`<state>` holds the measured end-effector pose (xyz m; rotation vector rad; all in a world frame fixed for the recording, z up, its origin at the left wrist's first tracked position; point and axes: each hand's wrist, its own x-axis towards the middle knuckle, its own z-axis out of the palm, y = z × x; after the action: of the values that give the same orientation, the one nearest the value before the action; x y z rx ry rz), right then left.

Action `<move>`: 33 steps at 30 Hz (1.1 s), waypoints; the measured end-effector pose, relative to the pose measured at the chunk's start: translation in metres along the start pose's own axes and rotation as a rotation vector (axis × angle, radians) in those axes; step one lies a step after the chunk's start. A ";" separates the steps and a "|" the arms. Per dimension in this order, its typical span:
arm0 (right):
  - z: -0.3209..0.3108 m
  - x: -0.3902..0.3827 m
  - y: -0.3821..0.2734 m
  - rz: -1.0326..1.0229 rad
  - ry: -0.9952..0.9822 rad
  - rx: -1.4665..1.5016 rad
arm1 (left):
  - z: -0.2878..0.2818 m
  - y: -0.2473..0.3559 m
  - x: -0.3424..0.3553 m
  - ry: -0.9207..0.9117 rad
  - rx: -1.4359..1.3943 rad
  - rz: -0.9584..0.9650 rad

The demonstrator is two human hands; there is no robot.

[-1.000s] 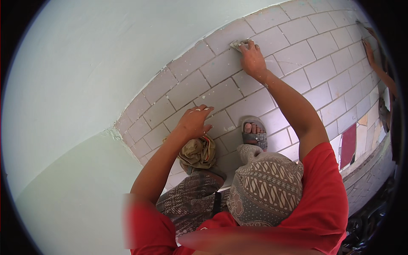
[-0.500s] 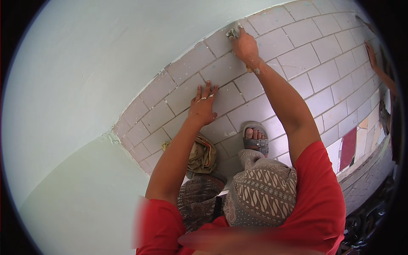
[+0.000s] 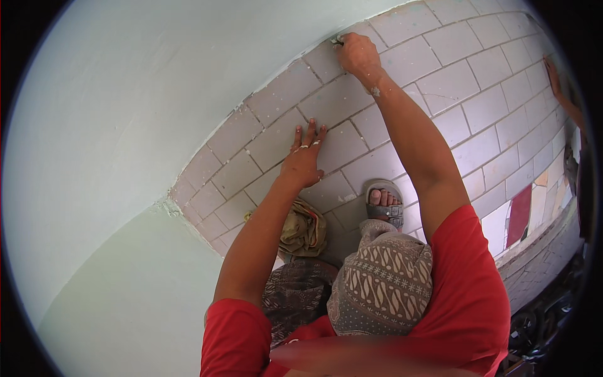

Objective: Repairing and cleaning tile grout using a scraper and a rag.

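Observation:
My right hand point(image 3: 359, 53) is closed at the foot of the pale wall point(image 3: 157, 94), where it meets the tiled floor point(image 3: 339, 100). A small greyish-white piece point(image 3: 338, 39) shows at its fingers; most of it is hidden, so its kind is unclear. My left hand point(image 3: 303, 164) rests on the tiles with its fingers spread, holding nothing. Paint-like white specks mark the fingers. Close to my left forearm lies a crumpled olive cloth point(image 3: 303, 229).
My sandalled foot point(image 3: 384, 204) stands on the tiles near my patterned knee point(image 3: 383, 276). At the far right, another person's hand point(image 3: 553, 78) touches the floor. A dark red tile point(image 3: 518, 217) lies among pale pieces along the floor's edge. Dark machinery point(image 3: 534, 327) shows at lower right.
My right hand has shifted slightly left and turned, covering more of the greyish piece. My left hand stays spread on the tiles.

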<state>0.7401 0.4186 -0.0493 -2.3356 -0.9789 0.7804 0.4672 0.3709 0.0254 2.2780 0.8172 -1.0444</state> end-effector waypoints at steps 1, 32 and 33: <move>-0.002 0.003 -0.005 0.050 -0.036 0.002 | 0.002 0.000 0.000 0.001 0.003 0.002; -0.008 -0.004 -0.015 0.151 -0.036 -0.023 | 0.005 0.002 -0.001 0.026 0.005 0.013; -0.006 -0.011 -0.013 0.137 -0.008 -0.009 | 0.005 0.002 -0.002 0.009 -0.006 0.013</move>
<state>0.7321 0.4172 -0.0338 -2.4292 -0.8343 0.8405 0.4656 0.3657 0.0244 2.2819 0.8065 -1.0256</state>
